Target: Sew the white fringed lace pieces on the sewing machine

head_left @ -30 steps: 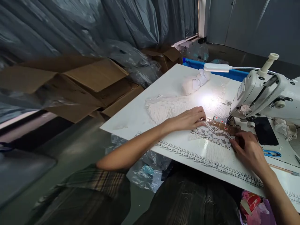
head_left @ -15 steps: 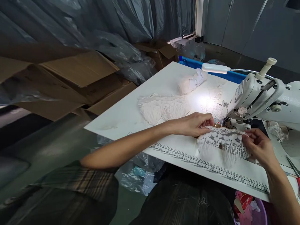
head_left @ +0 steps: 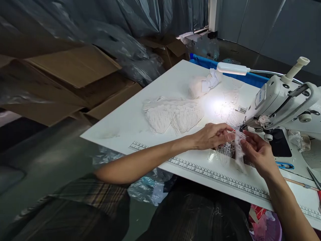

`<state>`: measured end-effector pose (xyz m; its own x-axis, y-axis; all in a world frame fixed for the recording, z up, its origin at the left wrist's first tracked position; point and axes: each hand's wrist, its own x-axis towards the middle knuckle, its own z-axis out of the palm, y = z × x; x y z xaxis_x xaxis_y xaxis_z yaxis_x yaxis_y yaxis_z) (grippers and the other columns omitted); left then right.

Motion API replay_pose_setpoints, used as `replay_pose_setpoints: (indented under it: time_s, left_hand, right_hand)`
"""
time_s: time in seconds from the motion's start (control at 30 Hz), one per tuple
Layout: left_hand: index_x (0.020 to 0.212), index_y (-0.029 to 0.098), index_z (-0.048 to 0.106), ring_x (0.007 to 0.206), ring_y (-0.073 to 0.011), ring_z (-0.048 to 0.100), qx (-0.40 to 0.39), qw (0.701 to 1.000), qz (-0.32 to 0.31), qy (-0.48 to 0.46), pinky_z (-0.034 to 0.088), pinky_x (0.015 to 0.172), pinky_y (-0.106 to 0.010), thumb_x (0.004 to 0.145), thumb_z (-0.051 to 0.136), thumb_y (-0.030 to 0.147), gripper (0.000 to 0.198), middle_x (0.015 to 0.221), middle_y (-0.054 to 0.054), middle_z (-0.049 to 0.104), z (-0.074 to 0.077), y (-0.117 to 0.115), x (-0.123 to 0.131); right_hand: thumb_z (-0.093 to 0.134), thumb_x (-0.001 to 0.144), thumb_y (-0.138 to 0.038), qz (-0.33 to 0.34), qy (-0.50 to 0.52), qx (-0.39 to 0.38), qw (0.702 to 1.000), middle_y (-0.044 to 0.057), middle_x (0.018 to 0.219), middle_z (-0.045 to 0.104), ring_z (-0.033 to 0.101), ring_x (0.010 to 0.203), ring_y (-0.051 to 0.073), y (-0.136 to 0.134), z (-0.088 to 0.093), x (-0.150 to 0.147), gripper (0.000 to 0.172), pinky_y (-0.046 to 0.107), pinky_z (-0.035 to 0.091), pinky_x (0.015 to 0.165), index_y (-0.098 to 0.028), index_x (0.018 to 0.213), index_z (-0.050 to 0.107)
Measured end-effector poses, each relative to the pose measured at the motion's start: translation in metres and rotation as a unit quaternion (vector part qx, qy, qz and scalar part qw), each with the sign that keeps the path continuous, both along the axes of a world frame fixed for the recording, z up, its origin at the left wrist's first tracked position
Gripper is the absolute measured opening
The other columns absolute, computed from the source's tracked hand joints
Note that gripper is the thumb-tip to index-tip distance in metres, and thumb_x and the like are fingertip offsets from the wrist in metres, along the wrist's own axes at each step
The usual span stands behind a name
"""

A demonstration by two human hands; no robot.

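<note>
White fringed lace trim (head_left: 239,149) hangs folded between my two hands, just in front of the sewing machine's needle area. My left hand (head_left: 213,135) is closed on the lace from the left, its fingertips by the presser foot (head_left: 242,128). From the right, my right hand (head_left: 258,150) pinches the folded part between thumb and fingers. Part of the lace lies under my left fingers, over the table edge side. The white sewing machine (head_left: 281,103) stands right behind both hands, and its needle is mostly hidden.
More white lace pieces (head_left: 173,113) lie on the white table (head_left: 120,130) to the left. A lamp (head_left: 233,68) lights the middle. Blue thread snips (head_left: 285,165) and scissors (head_left: 313,177) rest at right. Cardboard boxes (head_left: 75,67) stand beyond the left edge.
My right hand has moved left toward my left hand, folding the stretched lace together. Blue snips and a dark plate at the right have come into view.
</note>
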<state>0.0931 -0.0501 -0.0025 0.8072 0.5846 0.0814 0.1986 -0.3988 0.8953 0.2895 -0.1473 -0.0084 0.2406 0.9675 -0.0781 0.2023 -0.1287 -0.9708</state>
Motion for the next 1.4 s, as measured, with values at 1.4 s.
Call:
replay_pose_setpoints:
  time_s: [1.4]
  left_hand:
    - [0.133,0.012,0.05,0.064,-0.0143,0.049,-0.016,0.979,0.089,0.184,0.034,0.055,-0.026,0.08,0.064,0.043,0.063,0.074,0.001,0.05,0.001,0.011,-0.005]
  right_hand:
    - [0.037,0.097,-0.028,0.118,-0.508,0.157,0.838,0.016,0.103,0.059,0.055,0.088,0.026,0.006,-0.036,0.024,0.044,0.044,0.053,0.078,-0.02,0.133,0.061]
